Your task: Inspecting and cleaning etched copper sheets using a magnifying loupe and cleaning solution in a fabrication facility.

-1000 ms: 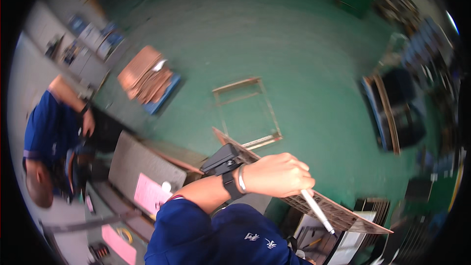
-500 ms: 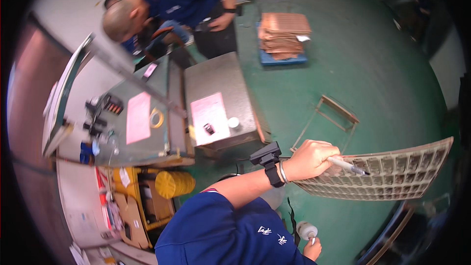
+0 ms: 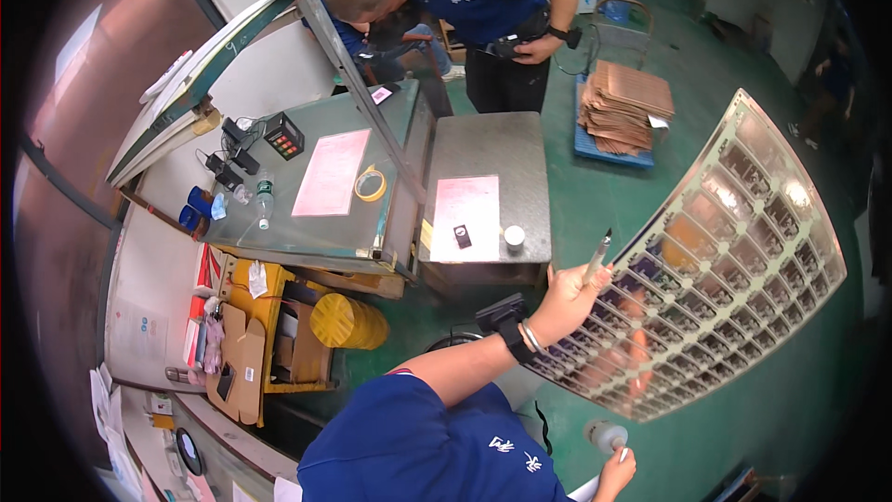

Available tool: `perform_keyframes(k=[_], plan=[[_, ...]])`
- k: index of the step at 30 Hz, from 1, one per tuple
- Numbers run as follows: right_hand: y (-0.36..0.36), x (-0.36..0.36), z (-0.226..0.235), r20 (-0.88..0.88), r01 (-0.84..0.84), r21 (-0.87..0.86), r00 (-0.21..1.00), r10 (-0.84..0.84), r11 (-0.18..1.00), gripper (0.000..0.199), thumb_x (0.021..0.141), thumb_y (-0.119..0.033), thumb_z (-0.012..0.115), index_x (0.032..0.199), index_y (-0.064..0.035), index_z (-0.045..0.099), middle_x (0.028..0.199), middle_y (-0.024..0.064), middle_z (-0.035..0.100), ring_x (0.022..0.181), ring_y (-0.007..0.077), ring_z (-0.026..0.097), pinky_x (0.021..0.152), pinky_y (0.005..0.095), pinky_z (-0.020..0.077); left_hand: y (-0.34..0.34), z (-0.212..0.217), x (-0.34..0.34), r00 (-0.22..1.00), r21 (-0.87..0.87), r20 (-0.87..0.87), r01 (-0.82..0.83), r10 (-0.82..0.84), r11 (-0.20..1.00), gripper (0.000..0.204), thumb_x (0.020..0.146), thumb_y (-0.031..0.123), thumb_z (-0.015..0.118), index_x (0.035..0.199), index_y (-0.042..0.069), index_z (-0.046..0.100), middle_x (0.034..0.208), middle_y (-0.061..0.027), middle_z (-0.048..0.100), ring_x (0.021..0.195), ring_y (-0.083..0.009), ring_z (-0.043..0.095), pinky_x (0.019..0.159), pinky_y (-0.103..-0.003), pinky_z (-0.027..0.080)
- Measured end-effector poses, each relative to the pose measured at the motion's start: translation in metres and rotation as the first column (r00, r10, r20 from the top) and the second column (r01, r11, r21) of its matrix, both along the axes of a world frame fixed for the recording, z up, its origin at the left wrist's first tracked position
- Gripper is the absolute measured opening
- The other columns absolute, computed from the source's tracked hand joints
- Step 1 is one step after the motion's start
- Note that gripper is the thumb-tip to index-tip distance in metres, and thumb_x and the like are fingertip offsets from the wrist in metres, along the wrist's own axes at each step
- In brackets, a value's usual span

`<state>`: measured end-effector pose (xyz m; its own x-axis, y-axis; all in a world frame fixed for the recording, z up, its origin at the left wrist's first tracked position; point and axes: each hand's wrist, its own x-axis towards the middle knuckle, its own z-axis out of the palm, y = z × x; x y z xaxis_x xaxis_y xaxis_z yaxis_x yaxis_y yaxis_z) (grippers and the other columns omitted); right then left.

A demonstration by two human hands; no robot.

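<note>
My left hand is closed on the near left edge of a large, thin circuit board panel with a grid of small shiny rectangles. A pen with a dark tip is held in the same hand, tip upward. The panel is tilted, its far corner raised to the right, and reflections show on its face. Lower down, my right hand is closed around the narrow end of a whitish bottle-like thing, below the panel's lower edge. Part of that hand is cut off by the picture's edge.
A person in blue leans over beyond a grey table bearing a pink sheet and a small white cup. Left of it stands a workbench with yellow tape. Copper-coloured sheets lie stacked on a blue trolley.
My left hand has turned the panel from nearly edge-on to face-on, its far end now higher. The pen tip has swung from right to upward. The whole view has shifted.
</note>
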<state>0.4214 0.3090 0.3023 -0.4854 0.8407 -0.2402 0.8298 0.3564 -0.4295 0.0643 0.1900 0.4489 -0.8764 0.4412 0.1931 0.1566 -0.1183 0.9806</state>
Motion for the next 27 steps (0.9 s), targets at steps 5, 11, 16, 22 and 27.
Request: perform_keyframes(k=[5, 11, 16, 22, 27], plan=[[0.008, -0.037, -0.050, -0.101, -0.060, -0.001, 0.993, 0.060, 0.998, 0.021, 0.084, -0.016, 0.052, 0.091, 0.0012, 0.063, 0.075, 0.0185, 0.064, 0.074, 0.0332, 0.062, 0.066, 0.0411, 0.0456, 0.011, -0.071, -0.031, 0.979, 0.052, 0.181, 0.085, -0.094, 0.995, 0.035, 0.097, 0.032, 0.042, 0.074, 0.006, 0.049, 0.064, 0.0091, 0.034, 0.059, -0.0023, 0.028, 0.051, -0.020, 0.028], [0.017, -0.102, -0.094, -0.279, -0.125, 0.006, 0.953, 0.122, 0.992, 0.022, 0.084, -0.015, 0.052, 0.092, 0.0019, 0.063, 0.076, 0.0173, 0.064, 0.074, 0.0311, 0.062, 0.065, 0.0399, 0.0454, -0.010, -0.130, -0.065, 0.948, 0.207, 0.280, 0.090, -0.147, 0.974, 0.033, 0.096, 0.035, 0.041, 0.076, 0.010, 0.048, 0.064, 0.0102, 0.032, 0.054, -0.0016, 0.024, 0.047, -0.019, 0.023], [0.004, -0.144, -0.129, -0.379, -0.144, 0.018, 0.915, 0.140, 0.989, 0.022, 0.085, -0.015, 0.051, 0.092, 0.0026, 0.062, 0.076, 0.0164, 0.064, 0.073, 0.0294, 0.062, 0.065, 0.0390, 0.0452, -0.073, -0.182, -0.092, 0.946, 0.196, 0.320, -0.011, -0.053, 0.980, 0.034, 0.095, 0.038, 0.042, 0.074, 0.013, 0.048, 0.063, 0.0085, 0.038, 0.051, -0.0012, 0.031, 0.046, -0.017, 0.025], [-0.027, -0.171, -0.155, -0.464, -0.124, 0.040, 0.876, 0.128, 0.991, 0.023, 0.085, -0.014, 0.051, 0.093, 0.0034, 0.062, 0.076, 0.0153, 0.065, 0.073, 0.0273, 0.062, 0.065, 0.0378, 0.0450, -0.143, -0.201, -0.096, 0.958, 0.202, 0.284, -0.099, 0.039, 0.974, 0.034, 0.096, 0.036, 0.041, 0.085, 0.007, 0.053, 0.070, 0.0041, 0.045, 0.056, -0.0022, 0.036, 0.047, -0.017, 0.029], [-0.043, -0.183, -0.162, -0.539, -0.104, 0.044, 0.835, 0.111, 0.994, 0.023, 0.085, -0.014, 0.051, 0.094, 0.0040, 0.062, 0.076, 0.0144, 0.065, 0.072, 0.0256, 0.062, 0.065, 0.0368, 0.0449, -0.196, -0.210, -0.087, 0.947, 0.188, 0.295, -0.191, 0.131, 0.963, 0.037, 0.095, 0.037, 0.042, 0.088, 0.003, 0.054, 0.072, -0.0003, 0.053, 0.060, -0.0069, 0.047, 0.050, -0.019, 0.036]])
